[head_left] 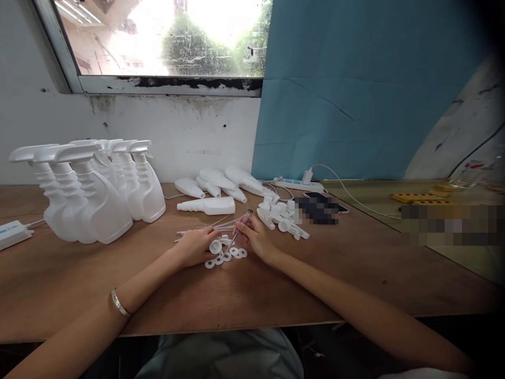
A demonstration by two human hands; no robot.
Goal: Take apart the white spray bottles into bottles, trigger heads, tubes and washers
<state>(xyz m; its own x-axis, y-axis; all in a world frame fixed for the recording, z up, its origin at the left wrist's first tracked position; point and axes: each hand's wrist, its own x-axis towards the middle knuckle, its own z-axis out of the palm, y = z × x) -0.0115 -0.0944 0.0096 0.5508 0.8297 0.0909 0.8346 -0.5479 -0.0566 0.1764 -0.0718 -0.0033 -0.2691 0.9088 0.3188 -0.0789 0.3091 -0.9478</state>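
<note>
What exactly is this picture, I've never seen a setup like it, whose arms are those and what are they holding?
There's no machine: a camera on a person's head looks forward and down at their own two bare hands. The left hand holds a white sprayer part; the right hand grips a thin pointed tool, tip down among flat white rings. On the brown table, spray bottles stand at left, bottles without sprayers lie behind the hands.

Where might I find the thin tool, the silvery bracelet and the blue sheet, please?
Thin tool [233, 241]: head view, on its shaft.
Silvery bracelet [117, 302]: head view, on its band.
Blue sheet [335, 92]: head view, near the middle of its surface.
</note>
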